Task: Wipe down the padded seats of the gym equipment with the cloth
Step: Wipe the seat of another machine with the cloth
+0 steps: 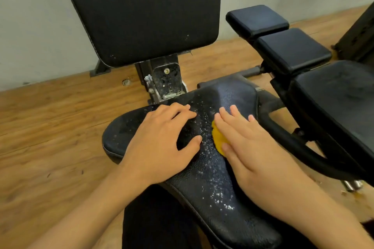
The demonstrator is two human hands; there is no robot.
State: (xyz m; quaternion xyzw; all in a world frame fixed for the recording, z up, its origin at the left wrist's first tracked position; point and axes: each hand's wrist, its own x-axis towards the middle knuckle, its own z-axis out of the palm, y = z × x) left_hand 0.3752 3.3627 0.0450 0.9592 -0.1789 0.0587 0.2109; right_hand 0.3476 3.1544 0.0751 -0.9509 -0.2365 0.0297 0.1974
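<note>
Because the job is to rub the padding clean, the yellow cloth (218,137) lies flat on the black padded seat (204,170), trapped under the right hand (244,143) just right of the seat's middle ridge. Only a small bunched patch of the cloth shows, past the index finger and thumb; the rest is hidden by the palm. The right fingers (234,113) lie nearly straight and close together, pressing down on the cloth instead of pinching it, which suits a sweeping stroke.

The left hand (162,137) rests bare on the left half of the seat, palm down, probably to brace the body or steady the pad. Its fingers (178,111) are loosely spread, fingertips touching the vinyl, thumb splayed toward the cloth but apart from it; it holds nothing.

A band of white specks or droplets (202,125) runs down the seat between the two hands and on toward the near end, so that strip looks not yet wiped. Whether they are spray or grit I cannot tell.

Behind the seat the upright backrest (141,10) stands tilted away, with a few specks near its lower edge. To the right a second bench (293,50) with three pads stands on the wooden floor (50,117).
</note>
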